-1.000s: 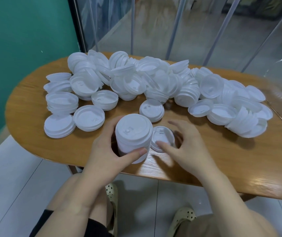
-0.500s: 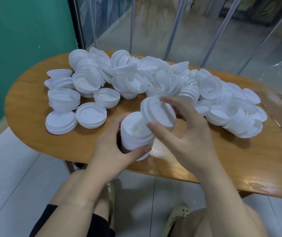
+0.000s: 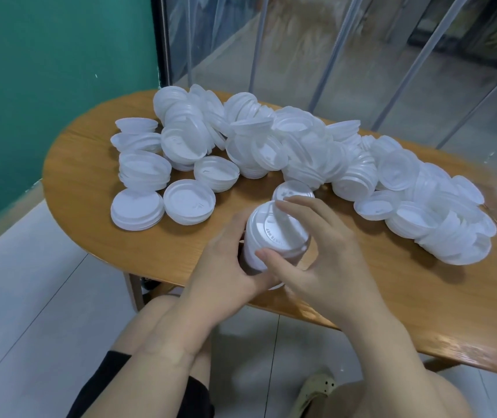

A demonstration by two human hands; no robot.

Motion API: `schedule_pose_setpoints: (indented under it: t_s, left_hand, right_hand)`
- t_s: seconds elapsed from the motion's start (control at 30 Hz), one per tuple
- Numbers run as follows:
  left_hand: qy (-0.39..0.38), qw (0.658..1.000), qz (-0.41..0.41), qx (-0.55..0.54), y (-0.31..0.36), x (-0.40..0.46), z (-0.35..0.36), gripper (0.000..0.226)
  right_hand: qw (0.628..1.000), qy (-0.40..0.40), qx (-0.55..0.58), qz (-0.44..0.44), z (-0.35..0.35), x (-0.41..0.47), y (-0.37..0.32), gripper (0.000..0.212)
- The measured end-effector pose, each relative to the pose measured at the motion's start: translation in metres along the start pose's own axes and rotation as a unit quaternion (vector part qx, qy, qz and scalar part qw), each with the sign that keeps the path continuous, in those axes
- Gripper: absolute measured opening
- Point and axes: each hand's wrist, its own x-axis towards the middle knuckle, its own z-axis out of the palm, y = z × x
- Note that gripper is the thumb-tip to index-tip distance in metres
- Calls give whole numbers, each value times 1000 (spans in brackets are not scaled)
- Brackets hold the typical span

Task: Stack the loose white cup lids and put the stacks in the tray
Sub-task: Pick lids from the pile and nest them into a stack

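Stacking in progress, tray nowhere in sight yet

Left hand is wrapping its fingers round the side of the lid stack at the near table edge, and the right hand is curling over the top, thumb and fingertips seating the top lid, so I'd say she's mid-stack. Next move probably needs that lid pressed flush, then a reach for the single lid lying just behind. Further back, the loose lid pile is sprawling across the wooden table, with a teal wall and clear plastic curtain strips beyond.
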Motion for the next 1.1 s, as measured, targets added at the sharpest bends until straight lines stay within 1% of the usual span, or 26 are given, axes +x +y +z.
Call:
schedule_pose_setpoints:
  t_s: [0.3, 0.4, 0.47, 0.5, 0.57, 0.6, 0.63, 0.7, 0.73, 0.8, 0.9, 0.97, 1.1]
  left_hand:
    - [-2, 1000, -12, 5, 1, 1, 0, 78]
    - [-6, 1000, -7, 17, 2, 1, 0, 81]
    - [-5, 1000, -1, 20, 3, 1, 0, 80]
    - [-5, 1000, 1, 20, 4, 1, 0, 80]
    - [-7, 1000, 0, 21, 5, 1, -1, 82]
    - [-7, 1000, 1, 25, 5, 1, -2, 83]
    - [-8, 1000, 0, 29, 5, 2, -3, 82]
    - [-7, 999, -3, 40, 3, 3, -6, 81]
    - [-3, 999, -5, 45, 3, 4, -9, 80]
    - [9, 999, -7, 47, 2, 5, -15, 78]
    - [34, 998, -18, 49, -1, 8, -25, 77]
    - [41, 998, -20, 51, -3, 9, -29, 77]
    - [39, 998, -18, 50, -5, 9, -33, 76]
  right_hand:
    - [1000, 8, 10, 2, 5, -1, 4, 63]
    - [1000, -15, 23, -5, 4, -2, 2, 72]
    - [998, -27, 62, 4, -1, -2, 2, 78]
    - [996, -12, 88, 13, -4, -1, 5, 75]
    - [992, 52, 109, 33, -8, 8, 17, 61]
    - [991, 78, 93, 49, -8, 16, 29, 54]
    - [992, 85, 59, 67, -7, 25, 44, 48]
    - [994, 47, -30, 92, -2, 42, 76, 46]
    - [993, 20, -61, 100, 2, 48, 92, 50]
    - [989, -14, -89, 120, 10, 55, 109, 65]
    - [985, 2, -123, 123, 24, 59, 109, 86]
    - [982, 27, -142, 119, 33, 61, 107, 90]
    - [979, 55, -152, 128, 39, 65, 105, 86]
